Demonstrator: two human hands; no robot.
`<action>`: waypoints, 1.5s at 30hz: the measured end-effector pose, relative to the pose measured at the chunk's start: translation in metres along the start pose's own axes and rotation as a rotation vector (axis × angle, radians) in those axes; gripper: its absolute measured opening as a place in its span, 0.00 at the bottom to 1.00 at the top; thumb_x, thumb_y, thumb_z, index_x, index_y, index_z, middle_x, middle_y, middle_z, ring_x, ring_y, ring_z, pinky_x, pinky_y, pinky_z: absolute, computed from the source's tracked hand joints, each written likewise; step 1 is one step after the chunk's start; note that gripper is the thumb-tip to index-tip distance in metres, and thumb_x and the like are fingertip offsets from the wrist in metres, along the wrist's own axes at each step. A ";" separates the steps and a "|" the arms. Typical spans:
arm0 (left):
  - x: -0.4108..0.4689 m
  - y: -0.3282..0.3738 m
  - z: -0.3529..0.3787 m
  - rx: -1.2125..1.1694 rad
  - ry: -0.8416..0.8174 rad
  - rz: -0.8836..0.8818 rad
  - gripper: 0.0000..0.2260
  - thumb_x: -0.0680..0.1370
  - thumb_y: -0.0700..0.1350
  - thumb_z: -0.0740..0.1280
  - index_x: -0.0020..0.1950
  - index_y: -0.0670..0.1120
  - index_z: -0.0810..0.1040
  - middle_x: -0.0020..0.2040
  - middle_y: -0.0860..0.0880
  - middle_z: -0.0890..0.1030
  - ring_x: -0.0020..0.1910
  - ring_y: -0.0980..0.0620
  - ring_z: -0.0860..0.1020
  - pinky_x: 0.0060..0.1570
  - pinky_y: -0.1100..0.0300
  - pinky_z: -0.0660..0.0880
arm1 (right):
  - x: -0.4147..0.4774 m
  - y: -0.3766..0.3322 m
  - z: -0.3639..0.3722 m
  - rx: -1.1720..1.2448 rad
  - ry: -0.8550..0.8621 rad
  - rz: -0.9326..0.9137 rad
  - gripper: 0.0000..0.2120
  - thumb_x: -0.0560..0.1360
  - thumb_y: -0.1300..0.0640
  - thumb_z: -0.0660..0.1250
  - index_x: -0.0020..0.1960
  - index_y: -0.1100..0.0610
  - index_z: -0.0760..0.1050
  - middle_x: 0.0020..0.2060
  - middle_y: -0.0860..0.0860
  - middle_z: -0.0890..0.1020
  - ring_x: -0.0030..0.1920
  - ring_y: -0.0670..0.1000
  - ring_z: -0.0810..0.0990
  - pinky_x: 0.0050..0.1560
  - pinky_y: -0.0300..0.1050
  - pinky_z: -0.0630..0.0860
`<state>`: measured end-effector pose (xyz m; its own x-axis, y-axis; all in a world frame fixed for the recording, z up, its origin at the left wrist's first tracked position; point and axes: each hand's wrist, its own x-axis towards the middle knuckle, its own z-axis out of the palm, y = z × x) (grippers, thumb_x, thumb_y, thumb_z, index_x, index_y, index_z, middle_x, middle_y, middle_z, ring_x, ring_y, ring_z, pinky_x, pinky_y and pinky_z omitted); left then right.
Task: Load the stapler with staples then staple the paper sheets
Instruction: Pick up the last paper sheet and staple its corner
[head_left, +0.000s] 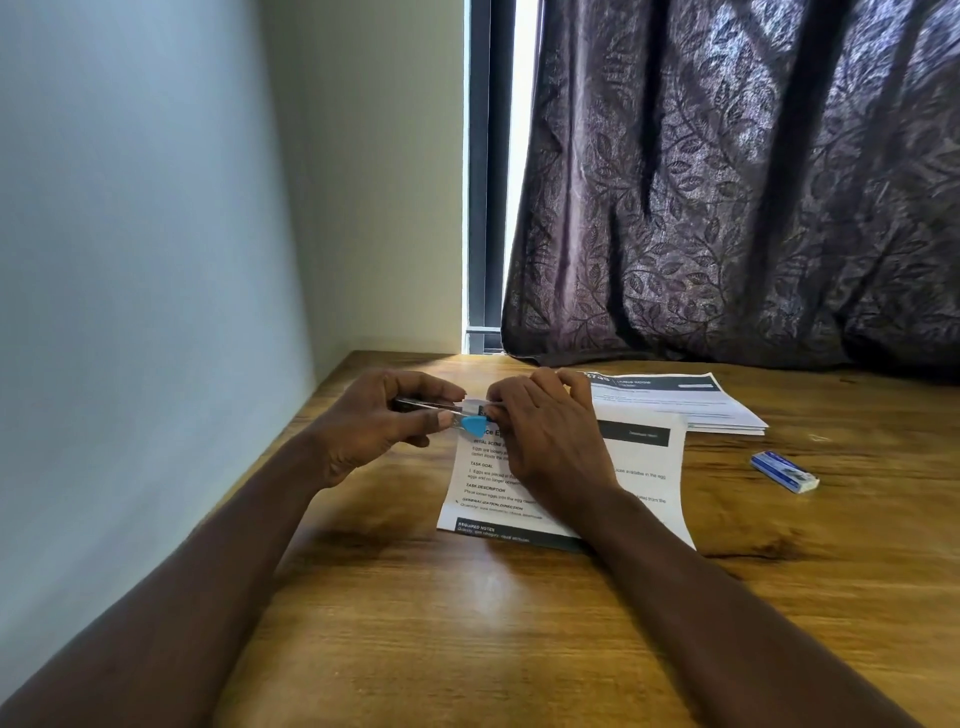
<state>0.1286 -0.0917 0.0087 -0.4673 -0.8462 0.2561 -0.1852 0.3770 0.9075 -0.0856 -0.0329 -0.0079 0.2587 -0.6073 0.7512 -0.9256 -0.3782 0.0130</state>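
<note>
My left hand (374, 426) grips a small metal stapler (441, 410) with a blue tip, held level just above the wooden table (467, 623). The stapler's jaw sits over the top left corner of a printed paper sheet set (644, 478). My right hand (545, 441) pinches that same corner beside the stapler, lifting it off the table; the rest of the sheets lie curved on the wood. A small blue and white staple box (784, 471) lies to the right on the table.
A second stack of printed sheets (691, 402) lies behind, near the dark leaf-patterned curtain (727, 208). A pale wall (156, 260) runs along the table's left edge. A window gap (488, 182) shows at the back.
</note>
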 end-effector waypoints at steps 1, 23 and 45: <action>0.000 0.000 -0.001 -0.003 0.000 -0.002 0.09 0.76 0.43 0.75 0.56 0.48 0.86 0.54 0.51 0.87 0.57 0.44 0.82 0.46 0.57 0.82 | 0.000 0.000 0.000 0.001 0.002 0.005 0.09 0.75 0.55 0.70 0.54 0.53 0.75 0.47 0.52 0.82 0.51 0.55 0.77 0.61 0.56 0.69; -0.001 0.000 0.002 0.113 0.003 0.066 0.14 0.74 0.37 0.76 0.54 0.54 0.86 0.52 0.56 0.87 0.51 0.56 0.84 0.44 0.63 0.81 | 0.001 -0.001 0.007 0.333 -0.180 0.132 0.29 0.73 0.45 0.72 0.72 0.41 0.67 0.51 0.43 0.68 0.54 0.42 0.59 0.61 0.46 0.58; 0.002 -0.014 -0.014 -0.010 0.245 0.042 0.20 0.66 0.46 0.81 0.57 0.49 0.85 0.49 0.50 0.87 0.51 0.58 0.84 0.44 0.68 0.80 | -0.007 0.010 0.008 0.450 -0.213 0.293 0.21 0.80 0.53 0.61 0.71 0.41 0.65 0.48 0.39 0.74 0.47 0.30 0.68 0.69 0.51 0.62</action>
<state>0.1428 -0.1036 0.0016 -0.2502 -0.8966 0.3654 -0.1610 0.4106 0.8975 -0.0946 -0.0387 -0.0184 0.1021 -0.8411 0.5312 -0.7705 -0.4046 -0.4925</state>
